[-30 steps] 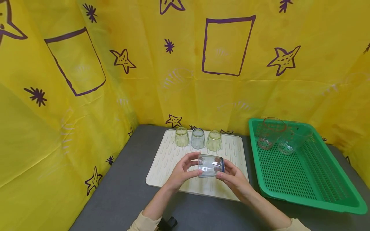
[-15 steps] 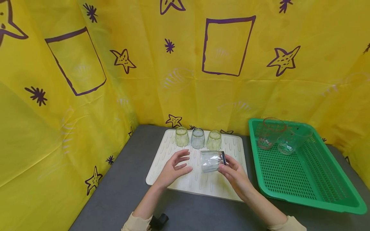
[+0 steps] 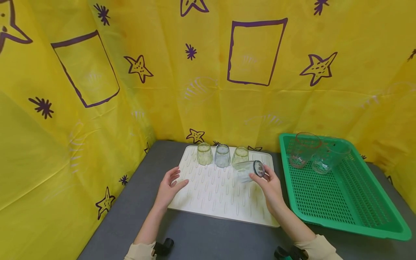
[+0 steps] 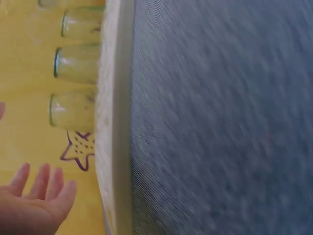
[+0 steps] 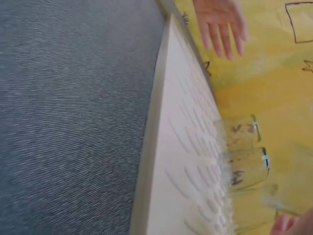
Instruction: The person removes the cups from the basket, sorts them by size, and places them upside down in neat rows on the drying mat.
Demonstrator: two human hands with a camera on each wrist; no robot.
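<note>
My right hand [image 3: 271, 186] grips a clear glass tumbler [image 3: 245, 170] near its blue-tinted end, which faces right and toward me. The tumbler is tilted over the right part of a white ribbed drying mat [image 3: 208, 198] and overlaps a yellow-green glass [image 3: 240, 154] behind it. Beside that one, along the mat's back, stand a bluish glass [image 3: 222, 156] and another yellow-green glass [image 3: 204, 154]. Over the mat's left edge my left hand [image 3: 169, 187] holds nothing, fingers apart and loosely bent; the left wrist view shows its fingers [image 4: 39, 183] too.
A green perforated basket [image 3: 294, 202] stands right of the mat, with a red-rimmed glass [image 3: 300, 155] and a clear glass [image 3: 321, 166] leaning in its back part. Dark grey tabletop [image 3: 130, 209] surrounds the mat. Yellow patterned cloth [image 3: 162, 90] hangs behind and at the left.
My left hand has let go of the tumbler and moved left to the mat's edge. My right hand has carried the tumbler right and back, turning its blue-tinted end toward me.
</note>
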